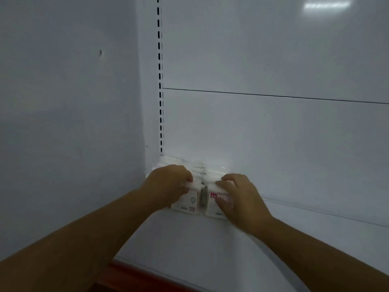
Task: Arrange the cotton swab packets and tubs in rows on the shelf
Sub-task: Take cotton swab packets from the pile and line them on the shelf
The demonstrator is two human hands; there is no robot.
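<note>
Swab packets (190, 202), 2 rows: L grip (168, 184) + R grip (240, 199) each clutch one.

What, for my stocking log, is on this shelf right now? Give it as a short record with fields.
place: flat white shelf, back left corner, beside a white upright with black slots
stock: two side-by-side rows of white cotton swab packets, standing upright, with a narrow gap between them
left hand: fingers curled over the front of the left row
right hand: pinches the front packet of the right row
tubs: none in view
shelf front: red edge strip
</note>
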